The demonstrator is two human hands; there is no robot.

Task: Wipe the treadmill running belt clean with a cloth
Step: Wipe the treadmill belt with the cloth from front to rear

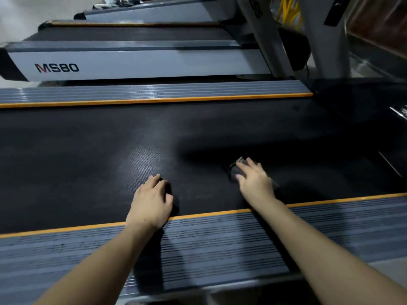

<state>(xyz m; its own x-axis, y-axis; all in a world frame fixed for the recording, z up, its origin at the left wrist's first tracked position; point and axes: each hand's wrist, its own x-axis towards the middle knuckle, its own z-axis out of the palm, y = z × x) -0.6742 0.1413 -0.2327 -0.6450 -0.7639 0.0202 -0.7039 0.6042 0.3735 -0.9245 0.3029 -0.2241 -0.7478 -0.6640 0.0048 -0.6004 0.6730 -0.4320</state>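
Observation:
The black running belt (110,155) stretches across the middle of the view, edged with orange strips. My right hand (253,179) lies palm down on a small dark grey cloth (236,169), pressing it onto the belt right of centre; only the cloth's far edge shows past my fingers. My left hand (152,201) rests on the belt near its front orange edge, fingers slightly bent, holding nothing.
A ribbed grey side rail (198,245) runs along the near edge, and another (154,91) along the far edge. Beyond stands a second treadmill marked MS80 (132,62). Grey uprights (271,36) rise at the upper right.

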